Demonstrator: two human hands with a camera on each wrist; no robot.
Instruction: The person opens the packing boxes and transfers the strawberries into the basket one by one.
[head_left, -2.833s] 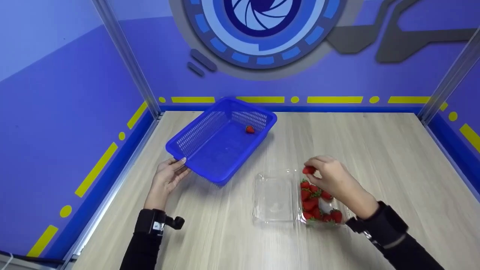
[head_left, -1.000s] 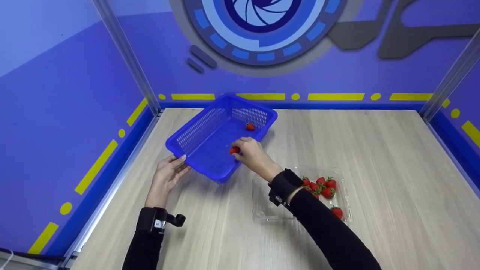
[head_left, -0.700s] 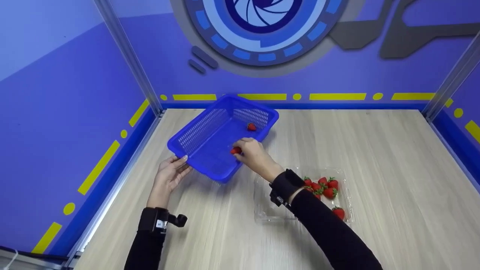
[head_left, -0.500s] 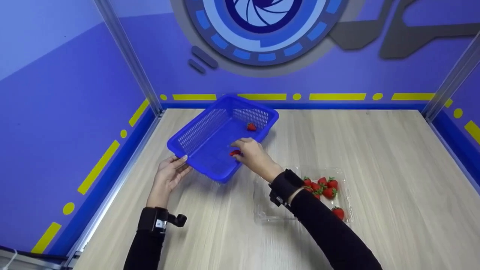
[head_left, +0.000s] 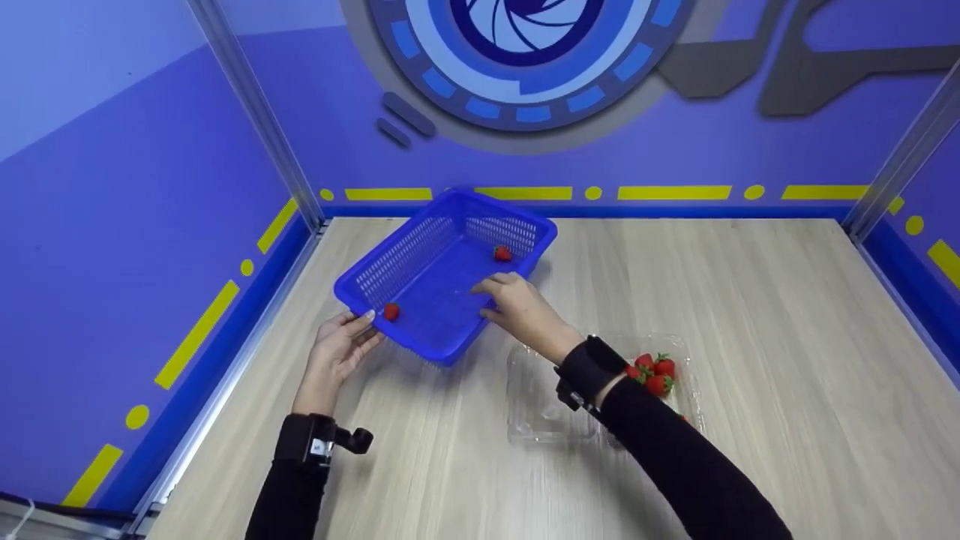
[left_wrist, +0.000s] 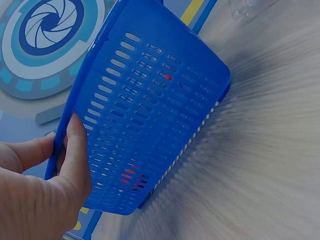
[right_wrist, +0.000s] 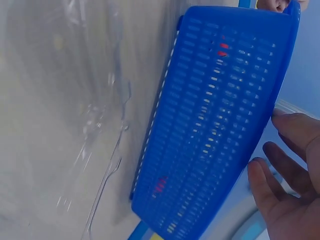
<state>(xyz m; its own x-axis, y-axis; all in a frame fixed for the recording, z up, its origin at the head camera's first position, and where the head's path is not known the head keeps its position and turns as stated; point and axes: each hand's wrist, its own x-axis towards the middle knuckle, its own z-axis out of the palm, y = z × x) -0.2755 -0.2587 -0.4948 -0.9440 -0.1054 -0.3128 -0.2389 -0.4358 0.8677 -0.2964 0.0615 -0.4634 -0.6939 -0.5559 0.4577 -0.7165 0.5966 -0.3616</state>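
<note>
My left hand (head_left: pixel 339 351) pinches the near-left rim of a blue plastic basket (head_left: pixel 442 334). In the left wrist view, thumb and fingers sit on either side of that rim. One strawberry (head_left: pixel 391 311) lies inside by the left hand, another strawberry (head_left: pixel 502 253) at the far end. Over the basket's right rim, my right hand (head_left: pixel 519 309) is held with thumb and fingers apart, nothing between them. Behind the right forearm, partly hidden, several strawberries (head_left: pixel 659 385) lie in one half of a clear plastic clamshell box (head_left: pixel 551 435).
The box's lid half lies flat to the left on the wooden table (head_left: pixel 780 322). Blue printed panels (head_left: pixel 637 150) stand along the back and sides of the table.
My right hand brought a strawberry from the box over the basket and let it go. That strawberry rolled left towards my left hand. The right hand then drew back slightly; the left stayed put.
</note>
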